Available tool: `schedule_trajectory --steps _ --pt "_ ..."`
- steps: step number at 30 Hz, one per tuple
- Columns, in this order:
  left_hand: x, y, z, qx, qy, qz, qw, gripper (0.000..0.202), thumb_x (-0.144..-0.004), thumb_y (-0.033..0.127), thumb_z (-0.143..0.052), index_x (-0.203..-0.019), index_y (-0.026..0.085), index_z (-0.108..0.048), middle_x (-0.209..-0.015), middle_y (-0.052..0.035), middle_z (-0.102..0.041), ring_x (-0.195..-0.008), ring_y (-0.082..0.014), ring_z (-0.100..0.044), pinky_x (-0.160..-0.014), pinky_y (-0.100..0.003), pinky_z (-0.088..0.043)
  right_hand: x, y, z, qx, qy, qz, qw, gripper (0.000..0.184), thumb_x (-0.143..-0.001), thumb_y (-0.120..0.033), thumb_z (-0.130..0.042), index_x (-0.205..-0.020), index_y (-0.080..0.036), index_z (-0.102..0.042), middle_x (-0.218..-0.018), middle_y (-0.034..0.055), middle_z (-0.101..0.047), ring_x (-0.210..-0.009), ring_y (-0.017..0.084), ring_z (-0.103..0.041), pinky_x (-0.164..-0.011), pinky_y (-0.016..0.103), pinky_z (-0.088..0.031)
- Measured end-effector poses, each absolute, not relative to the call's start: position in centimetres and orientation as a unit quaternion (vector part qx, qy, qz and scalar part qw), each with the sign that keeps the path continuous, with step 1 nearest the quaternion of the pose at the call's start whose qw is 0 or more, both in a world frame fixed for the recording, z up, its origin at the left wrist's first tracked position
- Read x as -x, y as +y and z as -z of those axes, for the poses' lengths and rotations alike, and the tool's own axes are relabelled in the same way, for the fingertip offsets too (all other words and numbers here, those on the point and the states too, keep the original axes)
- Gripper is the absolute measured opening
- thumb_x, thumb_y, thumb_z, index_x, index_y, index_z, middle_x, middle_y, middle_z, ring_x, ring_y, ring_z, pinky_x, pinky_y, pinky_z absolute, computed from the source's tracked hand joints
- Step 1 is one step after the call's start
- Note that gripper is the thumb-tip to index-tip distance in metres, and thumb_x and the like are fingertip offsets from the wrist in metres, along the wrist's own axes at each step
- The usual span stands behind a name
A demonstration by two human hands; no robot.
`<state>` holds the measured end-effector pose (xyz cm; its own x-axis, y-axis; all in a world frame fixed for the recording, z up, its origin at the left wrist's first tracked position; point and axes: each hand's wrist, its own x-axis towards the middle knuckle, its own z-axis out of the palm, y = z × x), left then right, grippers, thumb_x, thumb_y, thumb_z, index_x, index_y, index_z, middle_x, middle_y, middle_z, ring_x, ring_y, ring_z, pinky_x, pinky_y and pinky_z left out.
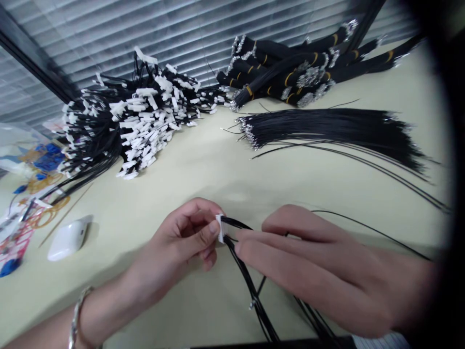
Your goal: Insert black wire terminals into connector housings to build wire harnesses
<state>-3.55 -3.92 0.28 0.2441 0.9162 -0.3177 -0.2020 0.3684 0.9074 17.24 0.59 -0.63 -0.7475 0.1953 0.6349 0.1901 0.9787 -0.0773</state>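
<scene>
Between its thumb and fingers, my left hand [181, 242] grips a small white connector [220, 230] above the table. Several black wires [247, 277] run out of the connector's right side, some trailing down to the table's near edge. Close by on the right, my right hand [323, 266] has its thumb and index finger pinched on a thin black wire [232, 239] at the connector's face. The fingertips hide most of that wire's end. Another black wire [370, 229] extends behind the right hand toward the right.
A big heap of black cables with white connectors [145, 126] lies at the back left. Banded black wire bundles [286, 68] are stacked at the back right, before a loose wire sheaf [327, 128]. A white case [68, 240], rubber bands [45, 218] and a thin stick [65, 215] lie left.
</scene>
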Motion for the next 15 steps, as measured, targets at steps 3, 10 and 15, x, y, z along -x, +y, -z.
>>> schedule_trajectory --steps 3,10,15 --pt "3.5 -3.9 -0.2 -0.388 0.461 -0.407 0.686 0.006 -0.087 0.021 -0.060 -0.093 0.023 -0.061 -0.071 0.0031 -0.049 -0.057 -0.0070 -0.046 -0.056 -0.017 -0.043 -17.3 0.9 -0.7 0.064 -0.932 0.064 0.351 0.031 -0.095 -0.018 -0.035 -0.090 -0.021 -0.065 -0.090 0.0040 -0.067 -0.076 0.016 -0.057 -0.067 0.029 -0.051" --pt "3.5 -3.8 -0.3 -0.400 0.467 -0.404 0.678 0.006 -0.088 0.021 -0.060 -0.093 0.022 -0.059 -0.071 0.0033 -0.049 -0.056 -0.0061 -0.046 -0.055 -0.016 -0.043 -17.3 0.8 -1.9 0.073 -0.944 0.034 0.320 0.039 -0.098 -0.011 -0.026 -0.095 -0.016 -0.065 -0.090 0.0041 -0.067 -0.074 0.014 -0.055 -0.069 0.028 -0.047" --pt "3.5 -3.9 -0.5 -0.373 0.447 -0.413 0.701 0.007 -0.088 0.020 -0.060 -0.095 0.021 -0.060 -0.066 0.0044 -0.046 -0.053 -0.0042 -0.044 -0.050 -0.014 -0.040 -16.9 0.9 -1.2 0.073 -0.943 -0.042 0.323 0.029 -0.096 -0.007 -0.032 -0.097 -0.007 -0.061 -0.089 0.0060 -0.067 -0.077 0.015 -0.052 -0.071 0.030 -0.047"
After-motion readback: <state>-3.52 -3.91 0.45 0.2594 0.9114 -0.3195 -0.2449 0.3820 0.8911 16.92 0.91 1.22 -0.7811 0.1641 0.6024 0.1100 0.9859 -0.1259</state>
